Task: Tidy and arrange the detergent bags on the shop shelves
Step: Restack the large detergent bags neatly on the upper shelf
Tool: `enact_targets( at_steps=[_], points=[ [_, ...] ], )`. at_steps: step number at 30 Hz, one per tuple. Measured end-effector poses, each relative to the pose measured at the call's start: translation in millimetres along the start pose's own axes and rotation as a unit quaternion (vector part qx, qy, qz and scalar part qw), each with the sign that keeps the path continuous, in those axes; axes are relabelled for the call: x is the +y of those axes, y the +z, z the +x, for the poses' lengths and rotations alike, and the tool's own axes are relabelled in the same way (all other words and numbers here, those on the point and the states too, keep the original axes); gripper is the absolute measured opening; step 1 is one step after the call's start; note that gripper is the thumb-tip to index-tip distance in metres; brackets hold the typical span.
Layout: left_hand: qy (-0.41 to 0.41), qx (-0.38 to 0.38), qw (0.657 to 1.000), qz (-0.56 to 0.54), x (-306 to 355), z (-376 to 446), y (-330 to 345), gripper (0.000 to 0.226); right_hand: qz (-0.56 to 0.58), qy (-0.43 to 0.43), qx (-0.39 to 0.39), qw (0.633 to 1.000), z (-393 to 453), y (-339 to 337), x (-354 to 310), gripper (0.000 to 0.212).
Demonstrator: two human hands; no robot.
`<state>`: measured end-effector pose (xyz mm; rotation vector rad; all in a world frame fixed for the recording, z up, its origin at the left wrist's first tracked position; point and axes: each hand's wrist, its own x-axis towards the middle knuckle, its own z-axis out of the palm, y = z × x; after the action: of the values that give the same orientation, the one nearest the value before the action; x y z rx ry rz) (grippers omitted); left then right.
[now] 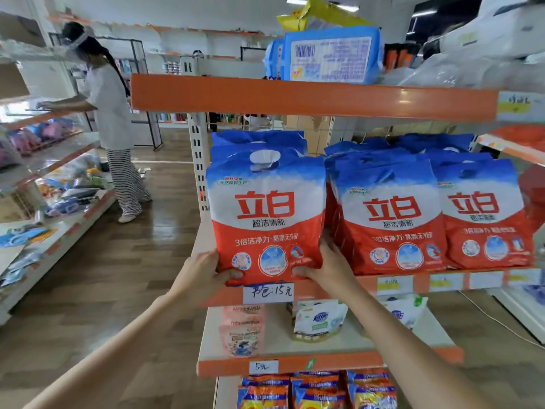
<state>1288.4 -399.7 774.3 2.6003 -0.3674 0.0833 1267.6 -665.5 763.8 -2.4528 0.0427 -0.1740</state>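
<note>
Middle shelf (392,283), orange front edge with price labels: stock of red, white and blue detergent bags standing upright in rows. Front bag (267,215), leftmost stack, upright at the shelf's front edge, its bottom overhanging a handwritten price label (269,292); more bags of the same kind stand directly behind it. Left hand (206,271) grips the bag's lower left corner, thumb curled across the front face. Right hand (326,267) grips the lower right corner, thumb on the front, fingers out of sight behind the bag. Second stack (389,219) just beside on the right, touching a third stack (483,222) further right, both upright and facing forward. Top shelf (312,97): blue wrapped pack (331,56) with a barcode, yellow packet above it. Lower shelf (327,364): pink pouch (241,332) at left, white pouch (320,320) near the middle. Bottom tier: colourful sachets (317,389), partly cut off. Left aisle: a second person (113,113) in white top and striped trousers at another shelving unit.
</note>
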Motion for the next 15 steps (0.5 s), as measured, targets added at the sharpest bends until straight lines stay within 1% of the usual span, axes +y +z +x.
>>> enact_targets(
  at_steps=[4, 6, 7, 9, 11, 13, 15],
  points=[
    [-0.024, 0.007, 0.999, -0.041, 5.8, -1.1, -1.5, 0.031, -0.008, 0.026, 0.018, 0.999, -1.9, 4.4, -3.4, 0.103],
    [-0.031, 0.018, 0.998, -0.061, 11.3, -7.5, 3.1, 0.044, -0.005, 0.031, 0.020, 0.999, -7.6, 4.7, -5.8, 0.100],
    [-0.032, 0.020, 0.997, -0.066, 12.7, -10.1, 6.1, 0.050, -0.010, 0.028, 0.017, 0.999, -10.9, 4.3, -6.5, 0.096],
    [-0.041, 0.009, 0.996, -0.074, 13.7, -16.5, 7.0, 0.055, -0.032, 0.013, 0.010, 0.999, -19.8, 3.2, -6.0, 0.086],
    [-0.057, 0.000, 0.997, -0.046, 11.8, -20.9, 5.9, 0.046, -0.050, 0.000, 0.012, 0.999, -32.2, -2.3, -3.1, 0.076],
    [-0.088, 0.032, 0.996, 0.004, 11.2, -22.9, 6.3, 0.035, -0.088, -0.004, 0.003, 0.996, -47.5, -12.8, 1.1, 0.064],
    [-0.127, 0.065, 0.989, 0.043, 21.1, -24.2, 9.2, 0.037, -0.129, -0.002, -0.021, 0.991, -63.5, -26.9, 5.8, 0.054]
  ],
)
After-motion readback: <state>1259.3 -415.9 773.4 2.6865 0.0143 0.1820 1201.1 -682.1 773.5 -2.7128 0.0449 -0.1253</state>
